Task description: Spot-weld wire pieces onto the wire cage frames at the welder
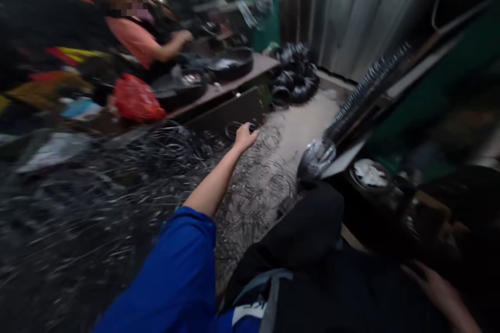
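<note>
My left hand (246, 137) is stretched forward over a heap of thin dark curled strips (156, 187). Its fingers are closed on a thin dark loop (232, 129), which shows on both sides of the fist. What the strips are made of I cannot make out. At the lower right, my right hand (435, 283) is blurred beside my dark-clothed leg (304, 234). Its fingers look apart, and nothing shows in them.
A co-worker (133, 36) sits behind a low bench (261, 65) bearing dark round pieces. A red plastic bag (136, 99) lies nearby. Bundled black rings (299, 73) stand by the metal wall. To the right, a long row of dark rings (363, 91) slopes beside a bowl (369, 174).
</note>
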A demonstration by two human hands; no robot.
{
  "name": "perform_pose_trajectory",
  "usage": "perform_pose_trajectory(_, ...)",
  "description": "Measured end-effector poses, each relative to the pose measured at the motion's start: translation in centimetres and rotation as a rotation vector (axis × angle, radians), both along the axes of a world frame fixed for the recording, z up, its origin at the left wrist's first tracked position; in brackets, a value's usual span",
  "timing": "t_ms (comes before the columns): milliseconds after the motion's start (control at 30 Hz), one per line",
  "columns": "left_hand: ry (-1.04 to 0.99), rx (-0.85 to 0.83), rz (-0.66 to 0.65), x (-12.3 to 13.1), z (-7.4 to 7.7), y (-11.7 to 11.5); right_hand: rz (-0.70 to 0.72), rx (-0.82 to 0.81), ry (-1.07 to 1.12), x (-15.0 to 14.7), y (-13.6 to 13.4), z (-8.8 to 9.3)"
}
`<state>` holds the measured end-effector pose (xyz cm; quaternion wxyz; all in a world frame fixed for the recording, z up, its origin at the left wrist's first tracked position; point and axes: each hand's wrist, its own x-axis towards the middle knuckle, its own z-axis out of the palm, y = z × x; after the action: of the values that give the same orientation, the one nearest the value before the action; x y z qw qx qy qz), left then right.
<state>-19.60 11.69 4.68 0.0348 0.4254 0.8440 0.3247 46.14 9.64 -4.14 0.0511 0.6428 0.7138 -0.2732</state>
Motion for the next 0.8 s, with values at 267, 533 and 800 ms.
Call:
perform_pose_trajectory(267, -0.078, -0.335, -0.402, 18.7, -15.8, 11.4, -0.095, -0.21, -0.001, 3.5, 1.0, -5.6)
perform_pose_trajectory(533, 0.072, -0.381, -0.452, 22.3, -16.6, 16.2, -0.115, -0.181, 0.014, -0.7, 3.3, -4.8)
perform_pose_trajectory(800, -0.346, -0.285, -0.368, 25.8, -15.1, 18.5, -0.075, -0.14, 0.073, -2.0, 3.4, -4.4)
